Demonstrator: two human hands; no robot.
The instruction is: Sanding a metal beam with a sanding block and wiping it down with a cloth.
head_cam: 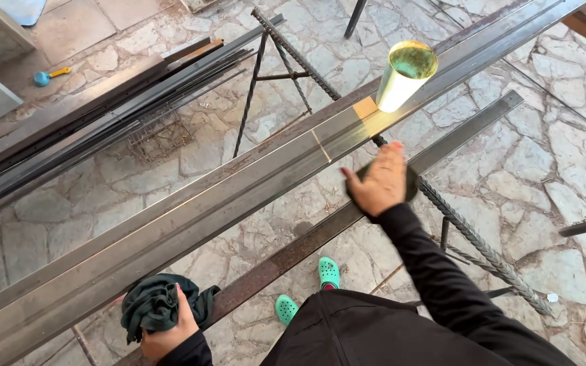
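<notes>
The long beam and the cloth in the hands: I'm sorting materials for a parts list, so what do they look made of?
The long beam looks like bare steel: grey, straight-edged, with a dull sheen. The dark green cloth bunched in the left hand looks like soft woven or knitted fabric, from its folds.

— What lies where?

— A long metal beam [191, 203] runs diagonally from lower left to upper right, resting on a rebar trestle [286, 61]. A can [405, 76] stands on the beam.

— And the hands?

— The right hand [378, 183] lies flat on a pad [412, 184] at the beam's near edge, just below the can. The left hand [164, 332], lower left, grips a bunched cloth [150, 305] beside the beam. A flat bar [442, 146] runs parallel on the near side; a bundle of rods [103, 108] lies beyond, on the floor.
</notes>
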